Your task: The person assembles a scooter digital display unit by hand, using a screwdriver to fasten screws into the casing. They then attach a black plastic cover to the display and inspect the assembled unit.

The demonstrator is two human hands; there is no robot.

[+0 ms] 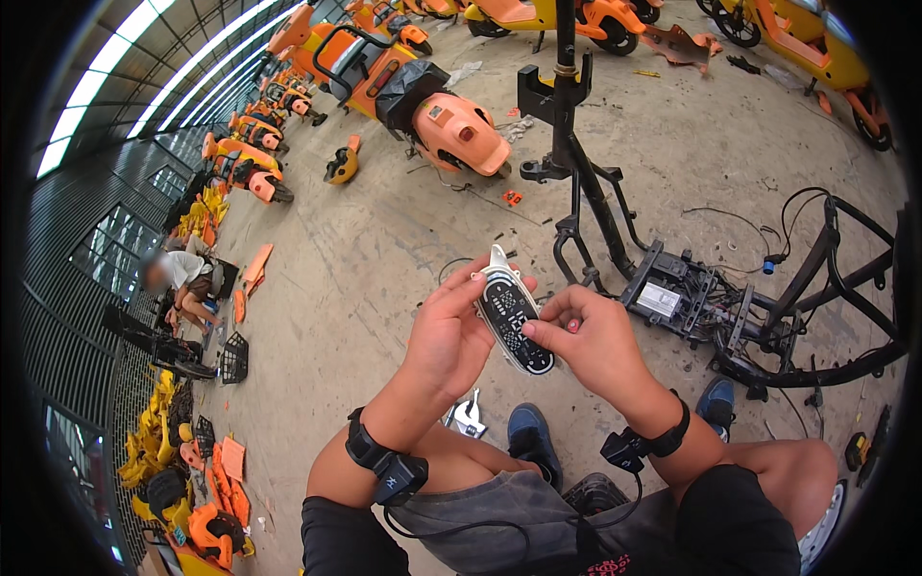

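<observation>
An oval scooter dashboard display panel (510,305), black-faced in a white frame with a pointed tab at its upper end, is held tilted above my lap. My left hand (447,331) grips its left edge, thumb near the top of the frame. On the other side, my right hand (586,336) is closed at the panel's right edge, its thumb on the black face. A small red-pink thing (573,325) shows among the right hand's curled fingers; its kind is unclear. The panel's back is hidden.
A stripped black scooter frame (605,206) with an exposed silver box (659,300) stands ahead right. Pliers-like silver tools (469,415) lie below my hands. An orange scooter (461,130) stands ahead; yellow and orange parts (168,451) are heaped left, near a seated person (187,278). A yellow-black tool (858,449) lies right.
</observation>
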